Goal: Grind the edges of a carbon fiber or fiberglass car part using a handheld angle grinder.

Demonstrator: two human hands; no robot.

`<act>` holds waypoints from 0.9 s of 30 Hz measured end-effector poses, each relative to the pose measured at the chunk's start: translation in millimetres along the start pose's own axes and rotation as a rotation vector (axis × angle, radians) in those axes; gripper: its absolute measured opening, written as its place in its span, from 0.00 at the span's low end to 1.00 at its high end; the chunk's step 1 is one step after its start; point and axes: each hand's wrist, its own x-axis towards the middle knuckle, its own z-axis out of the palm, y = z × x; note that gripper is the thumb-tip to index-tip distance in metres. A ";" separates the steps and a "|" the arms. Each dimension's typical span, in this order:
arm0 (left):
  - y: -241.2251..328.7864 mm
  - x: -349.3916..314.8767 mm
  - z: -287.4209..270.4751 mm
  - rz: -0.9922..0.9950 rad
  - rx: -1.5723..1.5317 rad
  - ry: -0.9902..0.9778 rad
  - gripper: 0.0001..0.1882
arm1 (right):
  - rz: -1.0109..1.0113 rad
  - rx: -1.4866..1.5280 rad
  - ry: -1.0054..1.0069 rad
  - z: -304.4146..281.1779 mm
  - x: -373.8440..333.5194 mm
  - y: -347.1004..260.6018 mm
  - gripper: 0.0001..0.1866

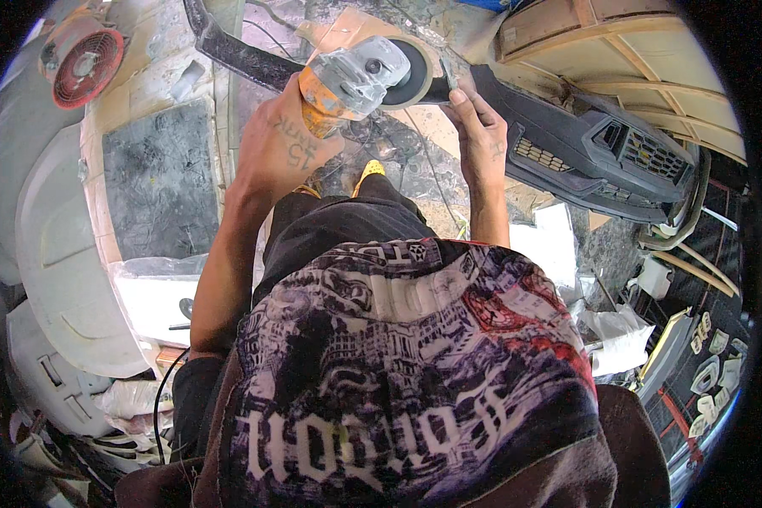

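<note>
In the head view, the person looks down past a dark shirt [406,364] with a pale and red print. The left hand [278,146] is wrapped around the orange body of an angle grinder [347,85], its fingers mostly hidden behind the tool. The grinder sits at the top centre, well out in front of the shirt, with its dusty grey head pointing to the right and a round disc [410,74] facing the right hand [480,127]. That hand is nearly closed, pinching a small, thin strip [447,74] between thumb and fingers. The strip stands roughly upright just beside the disc's right edge; whether the two touch cannot be told.

Behind the grinder, a long black bar [250,57] runs in from the upper left. To the right of the right hand lies a large black bumper [559,152] with mesh grilles, and above it rises a panel framed with wooden strips [605,35]. Below the hands, a yellow shoe [371,171] shows on the floor. On the left are a round red fan [88,69], a dark, scuffed rectangular panel [158,182] and a large pale curved panel [63,245]. Crumpled clear plastic [620,334] lies at the lower right.
</note>
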 end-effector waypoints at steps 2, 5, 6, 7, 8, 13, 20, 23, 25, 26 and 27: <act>-1.3 -0.6 -1.4 0.007 0.027 0.001 0.33 | 0.010 0.017 -0.009 0.6 -1.9 -2.9 0.32; 1.9 1.7 -3.9 0.012 0.027 -0.010 0.33 | 0.011 0.042 -0.020 0.8 -2.2 -4.4 0.32; 3.8 2.9 -4.8 0.008 0.001 -0.022 0.33 | 0.004 0.052 -0.022 0.8 -1.9 -3.9 0.31; 5.9 3.5 -5.6 0.007 0.002 -0.020 0.33 | 0.003 0.052 -0.024 1.3 -2.1 -4.2 0.31; 8.2 3.9 -6.4 0.012 0.000 -0.024 0.34 | 0.008 0.063 -0.023 2.1 -2.7 -4.9 0.32; 4.2 5.0 -10.8 0.024 0.010 -0.042 0.34 | 0.007 0.074 -0.003 1.8 -2.2 -4.1 0.32; 9.5 7.1 -14.7 0.059 0.067 -0.028 0.34 | 0.014 0.118 -0.029 2.8 -2.7 -6.8 0.30; 14.2 7.5 -17.4 0.047 0.116 -0.048 0.34 | 0.019 0.080 -0.019 0.0 -1.6 -3.0 0.33; 16.3 6.7 -20.0 0.034 0.144 -0.055 0.34 | 0.024 0.075 -0.019 0.0 -1.9 -2.8 0.32; 17.7 6.5 -22.1 0.033 0.152 -0.063 0.34 | 0.026 0.100 -0.025 1.0 -2.9 -4.0 0.32; 18.2 6.4 -24.0 0.030 0.161 -0.070 0.34 | 0.027 0.127 -0.032 2.5 -3.4 -5.5 0.32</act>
